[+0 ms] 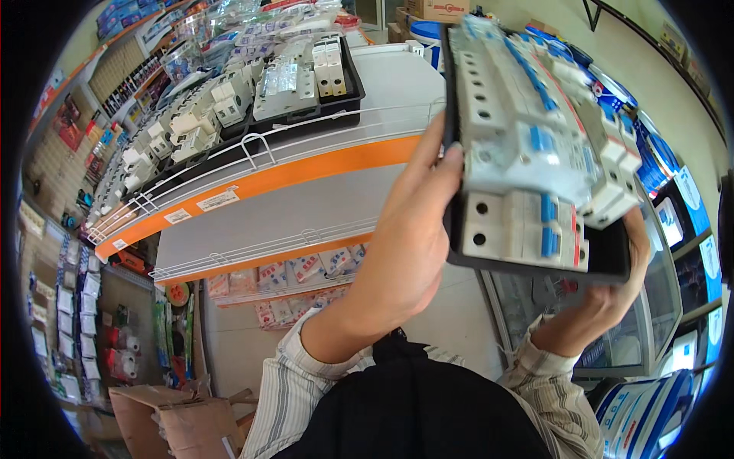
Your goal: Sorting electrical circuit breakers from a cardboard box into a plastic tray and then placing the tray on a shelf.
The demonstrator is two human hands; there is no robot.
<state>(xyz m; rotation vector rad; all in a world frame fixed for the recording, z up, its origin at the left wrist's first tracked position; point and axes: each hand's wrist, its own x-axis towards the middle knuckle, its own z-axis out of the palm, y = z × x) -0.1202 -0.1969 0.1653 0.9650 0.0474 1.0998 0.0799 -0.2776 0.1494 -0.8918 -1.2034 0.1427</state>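
My left hand (401, 235) grips the left side of a black plastic tray (533, 272), its thumb over the rim. The tray's right side rests in my right hand (631, 258), whose fingers are partly hidden behind it. Held up and tilted above the floor, the tray carries white miniature circuit breakers (510, 232) with blue switches. A breaker in clear plastic wrap (522, 158) lies among them, and more breakers (613, 172) line the right side. Motion blurs the tray's far end. Bare black tray bottom shows at the near right corner.
To the left, a shelf (395, 74) with an orange front rail (321, 166) and a low wire guard holds another black tray (355, 86) of breakers. A glass display case (659, 310) stands right, near buckets (642, 419). A cardboard box (178, 424) sits at lower left.
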